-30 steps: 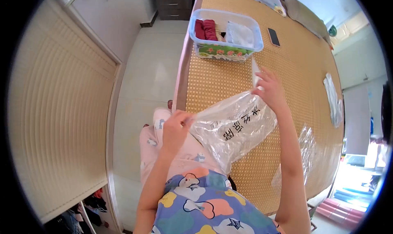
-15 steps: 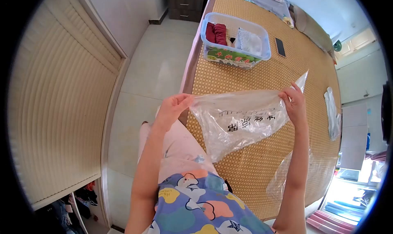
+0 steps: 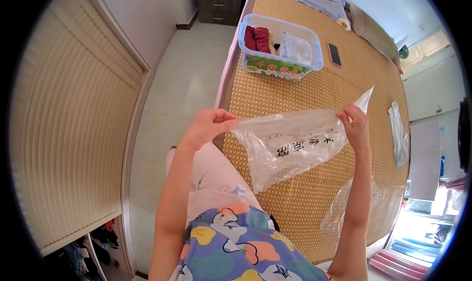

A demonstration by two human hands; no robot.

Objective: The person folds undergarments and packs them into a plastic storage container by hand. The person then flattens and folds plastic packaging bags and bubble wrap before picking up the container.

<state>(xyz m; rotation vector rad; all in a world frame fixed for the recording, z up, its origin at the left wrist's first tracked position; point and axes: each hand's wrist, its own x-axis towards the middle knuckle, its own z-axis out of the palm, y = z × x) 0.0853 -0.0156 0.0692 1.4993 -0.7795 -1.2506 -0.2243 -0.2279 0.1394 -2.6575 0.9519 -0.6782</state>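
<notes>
A clear plastic bag (image 3: 295, 148) with black printed characters is stretched between my hands above a woven bed mat (image 3: 290, 97). My left hand (image 3: 209, 126) pinches one upper corner between thumb and fingers. At the other end my right hand (image 3: 354, 124) is closed around the bag's edge, and a pointed corner sticks up past the knuckles. The bag's lower part hangs down in creases near my knee. Another sheet of clear plastic (image 3: 337, 214) lies flat on the mat, partly behind my right forearm.
A clear plastic bin (image 3: 319, 60) with dark red and white folded cloth stands on the bed. Beside it lies a phone (image 3: 335, 55). Folded whitish plastic (image 3: 397, 133) rests at the right edge; pillows (image 3: 314, 3) are at the far end. A shuttered cabinet (image 3: 73, 124) stands left.
My right hand has curled more tightly on the bag's edge, its raised finger now folded down. My left hand has shifted slightly right and still pinches the corner. The bag stays stretched.
</notes>
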